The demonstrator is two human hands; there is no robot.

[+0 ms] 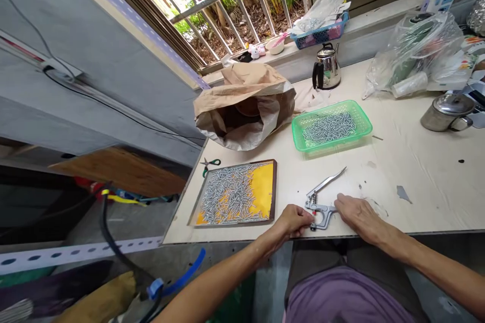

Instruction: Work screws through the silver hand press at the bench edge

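A silver pair of snap-fastener pliers [324, 214], with a spring and a raised upper lever, lies near the table's front edge. My right hand [358, 217] is closed round the end of its lower handle. My left hand [295, 219] is pinched at the jaw on the left side; anything between those fingertips is too small to make out. Left of the hands sits a shallow tray [273, 189] with a yellow bottom, covered over much of its area by small silver metal pieces [227, 194]. Similar pieces fill a green plastic basket [331, 145] farther back.
An open brown paper bag [244, 106] stands behind the tray, with green-handled scissors [210, 164] near the tray's corner. A kettle [328, 68], a lidded metal mug [447, 111] and plastic bags [417, 55] occupy the back and right. A wall borders the left side.
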